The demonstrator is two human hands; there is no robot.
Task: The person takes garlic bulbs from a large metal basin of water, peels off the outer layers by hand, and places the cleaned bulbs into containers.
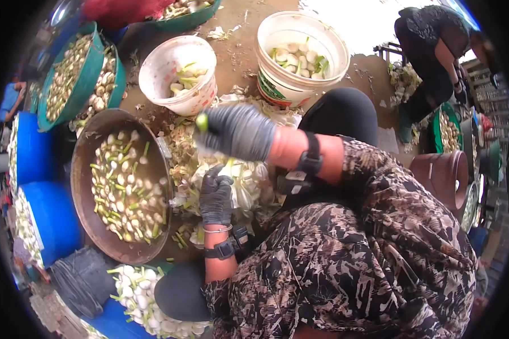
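My right hand, in a grey glove and blurred by motion, is closed above the pile of leaves and peelings. A bright green end of something sticks out of its fist; the rest is hidden. My left hand, gloved too, is lower down over the white leafy trimmings, fingers partly bent and apart, with nothing visible in them. Beside it on the left, a brown metal basin holds water and many white garlic-like bulbs with short green stems. More white bulbs lie heaped by my knee.
Two white buckets with some bulbs stand ahead. Green tubs of bulbs and blue drums line the left. A person bends at the upper right, near a brown container. Scraps litter the wet floor.
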